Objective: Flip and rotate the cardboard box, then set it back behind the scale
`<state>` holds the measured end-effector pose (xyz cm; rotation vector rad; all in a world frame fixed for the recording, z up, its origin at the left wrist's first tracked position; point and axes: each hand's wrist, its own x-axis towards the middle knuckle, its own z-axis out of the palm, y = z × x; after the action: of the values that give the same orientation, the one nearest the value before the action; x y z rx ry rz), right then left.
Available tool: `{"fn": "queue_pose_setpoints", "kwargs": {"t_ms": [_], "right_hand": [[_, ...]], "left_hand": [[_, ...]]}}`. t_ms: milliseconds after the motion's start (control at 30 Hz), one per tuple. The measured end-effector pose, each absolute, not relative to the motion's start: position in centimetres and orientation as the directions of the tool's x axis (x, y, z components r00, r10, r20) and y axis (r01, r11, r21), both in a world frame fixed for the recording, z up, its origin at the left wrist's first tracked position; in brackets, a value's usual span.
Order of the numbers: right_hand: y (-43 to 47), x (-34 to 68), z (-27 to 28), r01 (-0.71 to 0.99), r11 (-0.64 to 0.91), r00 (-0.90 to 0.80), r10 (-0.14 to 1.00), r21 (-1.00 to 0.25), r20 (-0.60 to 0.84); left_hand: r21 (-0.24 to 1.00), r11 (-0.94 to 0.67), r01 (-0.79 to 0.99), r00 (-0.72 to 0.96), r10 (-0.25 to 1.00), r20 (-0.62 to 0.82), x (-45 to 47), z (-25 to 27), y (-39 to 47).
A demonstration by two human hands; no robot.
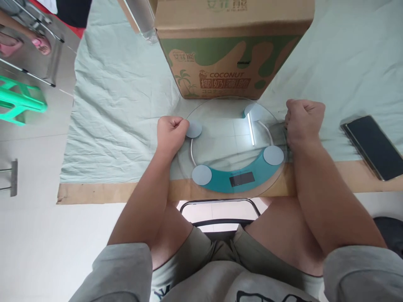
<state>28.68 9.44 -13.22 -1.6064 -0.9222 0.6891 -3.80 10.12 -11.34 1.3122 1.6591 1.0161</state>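
A round bathroom scale (220, 138) of clear glass lies in front of me at the table's near edge, with a teal curved panel (217, 180), a dark display (242, 179) and round silver pads. My left hand (171, 133) is closed in a fist at the scale's upper left rim, its thumb side by a silver pad. Beside the right rim, my right hand (304, 121) is also a fist, resting on the cloth. Nothing shows in either fist. Whether the knuckles touch the glass I cannot tell.
Behind the scale stands a cardboard box (220, 63) printed with COCONUT. A dark phone (374, 147) lies on the right, over the wooden table edge (97, 193). Pale green cloth (110, 105) covers the table. On the floor at left are a green stool (22, 98) and another person's foot (40, 44).
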Motion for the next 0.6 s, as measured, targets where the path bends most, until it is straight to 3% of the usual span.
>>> {"fn": "queue_pose_setpoints", "kwargs": {"t_ms": [133, 367, 533, 600], "right_hand": [[10.1, 28.0, -11.8, 0.15, -0.099, 0.513, 0.858, -0.984, -0.008], [12.5, 25.6, -6.8, 0.056, 0.068, 0.52, 0.85, -0.996, 0.087], [13.2, 27.5, -5.4, 0.066, 0.413, 0.42, 0.814, -0.908, 0.4], [13.6, 28.3, -6.0, 0.09, 0.437, 0.375, 0.818, -0.895, 0.437]], "left_hand": [[0.911, 0.164, 0.378, -0.179, 0.979, -0.102, -3.6, -11.3, 10.4], [0.876, 0.209, 0.435, -0.209, 0.97, -0.127, -3.0, -11.1, 10.8], [0.867, 0.215, 0.449, -0.207, 0.969, -0.133, -3.2, -11.3, 10.9], [0.869, 0.212, 0.446, -0.204, 0.97, -0.132, -3.3, -11.3, 11.0]]}}
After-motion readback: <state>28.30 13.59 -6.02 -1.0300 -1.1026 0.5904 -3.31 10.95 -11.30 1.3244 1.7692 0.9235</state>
